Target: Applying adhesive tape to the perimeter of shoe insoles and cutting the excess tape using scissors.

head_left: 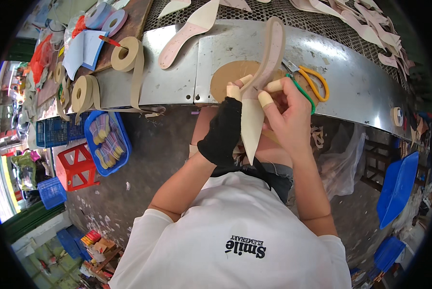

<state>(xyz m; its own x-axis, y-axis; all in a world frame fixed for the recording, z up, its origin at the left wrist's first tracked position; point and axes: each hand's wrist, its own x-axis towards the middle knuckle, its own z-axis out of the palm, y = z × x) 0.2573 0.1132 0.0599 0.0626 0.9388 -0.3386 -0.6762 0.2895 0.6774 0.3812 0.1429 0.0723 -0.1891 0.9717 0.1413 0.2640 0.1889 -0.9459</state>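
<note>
- White shirt fabric [235, 241] fills the lower foreground, closest to the lens; both forearms rise from it toward a shoe insole [254, 113] held over the lap, just short of the metal bench [177, 72].
- Pointed toe down, the insole bends at its upper end into a pink-edged heel part that arches over a round brown board [228, 74] on the bench.
- Left hand [224, 127], in a black fingerless glove with taped fingertips, has its fingers closed on the insole's left edge.
- Right hand [286, 113], fingertips also taped, pinches the right edge, fingers together on it.
- Judging by the grip, the step in hand looks like pressing or fitting a strip along the insole's edge; any further move would call for steady pinching while following the curve.
- Orange-handled scissors [310, 79] lie just beside the right hand; tape rolls [124, 53] stand well apart to the left, with more insoles [192, 29] on the mesh beyond.
- Hidden: the seam between the fingers and the insole's back face cannot be made out.
</note>
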